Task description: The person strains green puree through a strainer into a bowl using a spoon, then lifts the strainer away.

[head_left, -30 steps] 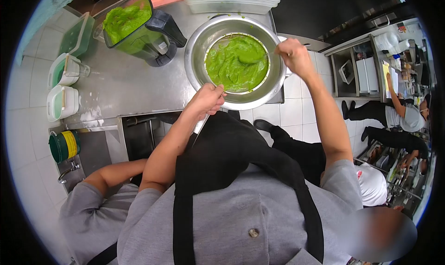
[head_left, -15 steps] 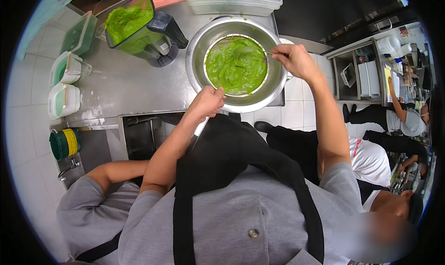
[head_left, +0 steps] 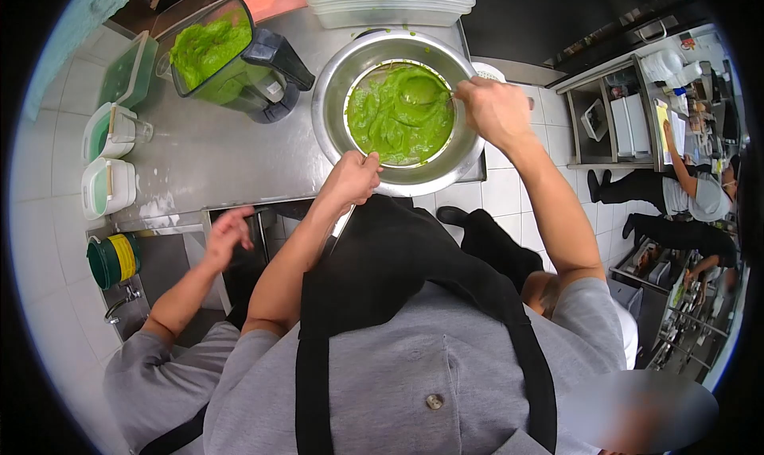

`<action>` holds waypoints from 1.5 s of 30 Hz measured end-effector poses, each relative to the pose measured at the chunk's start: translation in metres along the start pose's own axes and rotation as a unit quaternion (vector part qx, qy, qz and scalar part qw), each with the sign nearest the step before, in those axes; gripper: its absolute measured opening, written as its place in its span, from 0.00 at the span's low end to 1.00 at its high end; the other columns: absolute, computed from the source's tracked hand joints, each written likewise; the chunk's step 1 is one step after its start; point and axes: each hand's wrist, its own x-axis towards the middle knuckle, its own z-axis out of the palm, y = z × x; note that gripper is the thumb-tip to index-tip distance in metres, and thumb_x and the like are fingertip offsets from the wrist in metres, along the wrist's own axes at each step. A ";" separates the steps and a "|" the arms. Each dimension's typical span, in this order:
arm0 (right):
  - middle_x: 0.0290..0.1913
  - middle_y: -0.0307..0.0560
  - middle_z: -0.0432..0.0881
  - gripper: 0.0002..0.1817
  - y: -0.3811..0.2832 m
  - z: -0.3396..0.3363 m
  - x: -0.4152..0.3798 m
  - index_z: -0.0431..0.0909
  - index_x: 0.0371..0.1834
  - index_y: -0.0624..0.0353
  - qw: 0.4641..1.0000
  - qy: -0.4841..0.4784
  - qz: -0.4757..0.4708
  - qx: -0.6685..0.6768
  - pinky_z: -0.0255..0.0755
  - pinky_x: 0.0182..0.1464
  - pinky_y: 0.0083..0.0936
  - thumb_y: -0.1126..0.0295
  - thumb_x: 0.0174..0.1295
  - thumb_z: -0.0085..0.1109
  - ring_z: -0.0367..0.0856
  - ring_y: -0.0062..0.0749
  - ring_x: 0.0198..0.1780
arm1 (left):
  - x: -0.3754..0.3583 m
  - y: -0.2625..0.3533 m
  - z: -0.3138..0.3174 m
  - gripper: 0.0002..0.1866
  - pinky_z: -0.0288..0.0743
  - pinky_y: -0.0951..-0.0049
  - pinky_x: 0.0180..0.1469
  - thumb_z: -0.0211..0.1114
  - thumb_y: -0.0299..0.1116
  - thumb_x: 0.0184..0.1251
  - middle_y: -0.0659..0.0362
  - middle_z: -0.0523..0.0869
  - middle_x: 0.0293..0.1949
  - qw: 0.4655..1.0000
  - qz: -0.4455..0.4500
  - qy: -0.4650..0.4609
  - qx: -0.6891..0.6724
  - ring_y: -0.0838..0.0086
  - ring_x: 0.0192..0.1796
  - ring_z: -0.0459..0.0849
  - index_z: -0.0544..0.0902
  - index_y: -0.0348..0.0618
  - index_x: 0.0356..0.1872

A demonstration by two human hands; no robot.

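Observation:
A wide metal bowl [head_left: 326, 117] stands at the counter's front edge, with a round strainer [head_left: 348, 121] inside it. Thick green puree [head_left: 398, 125] fills the strainer. My left hand [head_left: 352, 176] is closed around the strainer's handle [head_left: 342, 226] at the near rim of the bowl. On the far right rim side, my right hand [head_left: 497, 111] grips a spoon [head_left: 420, 91], its handle mostly hidden by the fingers. The spoon's head lies in the puree, coated green.
A blender jug [head_left: 247, 73] of green puree rests tilted on the steel counter [head_left: 215, 161]. Behind the bowl is a clear plastic tub [head_left: 390, 9] of vegetables. White containers [head_left: 119, 188] line the left side. A co-worker's hand [head_left: 231, 236] reaches in at my left; other people work at right.
My right hand has turned and shifted slightly with the spoon, stirring the puree's surface. A co-worker's hand has come up on the left. The person in white on the right has moved mostly behind me.

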 end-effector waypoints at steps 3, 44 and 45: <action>0.37 0.53 0.90 0.09 -0.013 -0.017 -0.002 0.87 0.42 0.54 0.999 0.013 0.027 0.022 0.81 0.45 0.50 0.63 0.69 0.61 0.89 0.55 0.40 | 0.005 0.000 -0.006 0.19 0.50 0.74 0.13 0.53 0.39 0.84 0.64 0.72 0.18 1.000 0.005 -0.021 -0.012 0.84 0.12 0.62 0.77 0.28 0.41; 0.38 0.54 0.90 0.07 -0.020 0.004 0.013 0.85 0.42 0.51 0.993 -0.041 0.095 0.053 0.80 0.43 0.53 0.61 0.69 0.63 0.88 0.59 0.38 | 0.003 0.019 -0.004 0.19 0.48 0.76 0.13 0.52 0.41 0.86 0.69 0.66 0.16 1.000 0.021 0.001 0.019 0.86 0.13 0.58 0.75 0.34 0.38; 0.37 0.54 0.90 0.07 -0.024 -0.007 0.014 0.85 0.41 0.51 0.998 -0.010 0.063 0.008 0.80 0.42 0.52 0.62 0.68 0.64 0.88 0.59 0.38 | 0.001 0.021 -0.006 0.19 0.48 0.76 0.13 0.52 0.41 0.86 0.69 0.66 0.16 1.000 0.000 -0.006 0.006 0.86 0.13 0.58 0.75 0.33 0.38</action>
